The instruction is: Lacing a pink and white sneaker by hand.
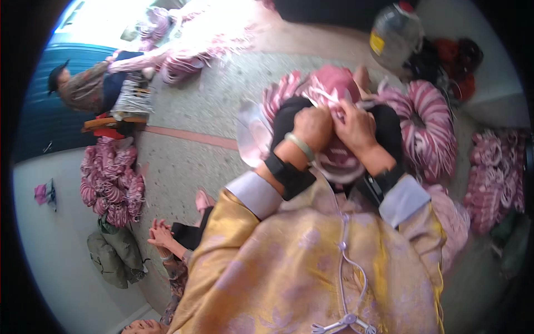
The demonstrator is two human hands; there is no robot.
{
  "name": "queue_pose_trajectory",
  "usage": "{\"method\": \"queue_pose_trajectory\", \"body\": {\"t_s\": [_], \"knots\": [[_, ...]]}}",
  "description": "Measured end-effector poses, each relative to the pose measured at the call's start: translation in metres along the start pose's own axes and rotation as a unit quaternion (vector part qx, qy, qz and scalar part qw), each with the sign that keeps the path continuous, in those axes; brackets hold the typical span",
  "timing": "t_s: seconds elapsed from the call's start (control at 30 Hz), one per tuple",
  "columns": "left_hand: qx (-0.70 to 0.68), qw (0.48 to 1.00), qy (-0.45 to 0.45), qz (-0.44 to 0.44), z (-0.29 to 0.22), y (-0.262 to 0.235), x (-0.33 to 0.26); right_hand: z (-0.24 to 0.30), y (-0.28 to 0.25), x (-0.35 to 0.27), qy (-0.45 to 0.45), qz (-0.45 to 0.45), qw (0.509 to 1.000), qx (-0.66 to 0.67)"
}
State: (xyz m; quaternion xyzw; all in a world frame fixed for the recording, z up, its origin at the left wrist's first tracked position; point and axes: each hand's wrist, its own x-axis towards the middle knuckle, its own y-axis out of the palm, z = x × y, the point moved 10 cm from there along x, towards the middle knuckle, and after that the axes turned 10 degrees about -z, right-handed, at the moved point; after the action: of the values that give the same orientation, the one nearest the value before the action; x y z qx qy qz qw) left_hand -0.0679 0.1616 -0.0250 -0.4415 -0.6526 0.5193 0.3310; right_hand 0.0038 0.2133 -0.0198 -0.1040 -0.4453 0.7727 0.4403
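Note:
Close together over my lap, my left hand [312, 128] and my right hand [354, 127] are both closed at a bundle of pink cloth [335, 80]. My left hand is curled into a fist, with the back of it upward. Thumb and fingers of my right hand pinch at the cloth beside it. White strips [317, 94] show just beyond my knuckles; the exact point of grip is hidden by my fingers. A pink-and-white ring-shaped bundle [420, 125] lies to the right of my knee. Under my wrists, a pale rounded rim [340, 173] shows.
Tied pink bundles lie in a pile [111, 181] at left and a stack [492, 183] at right. A large clear jug [396, 36] stands far right. One person [83, 86] sits far left handling pink strands; another person's hands [161, 235] rest clasped at my left.

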Motion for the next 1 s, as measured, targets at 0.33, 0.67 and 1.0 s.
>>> {"method": "queue_pose_trajectory", "body": {"t_s": [0.33,0.67,1.0], "knots": [[-0.091,0.992,-0.08,-0.04,0.006,0.042,-0.006,-0.01,0.01,-0.008,0.021,0.048,0.999,0.013],[-0.112,0.988,-0.071,-0.085,0.011,0.038,-0.014,-0.012,0.009,-0.01,0.06,0.026,0.998,-0.018],[-0.186,0.975,0.003,-0.121,0.002,0.025,-0.024,-0.001,0.001,-0.026,-0.042,-0.105,0.994,-0.013]]}}
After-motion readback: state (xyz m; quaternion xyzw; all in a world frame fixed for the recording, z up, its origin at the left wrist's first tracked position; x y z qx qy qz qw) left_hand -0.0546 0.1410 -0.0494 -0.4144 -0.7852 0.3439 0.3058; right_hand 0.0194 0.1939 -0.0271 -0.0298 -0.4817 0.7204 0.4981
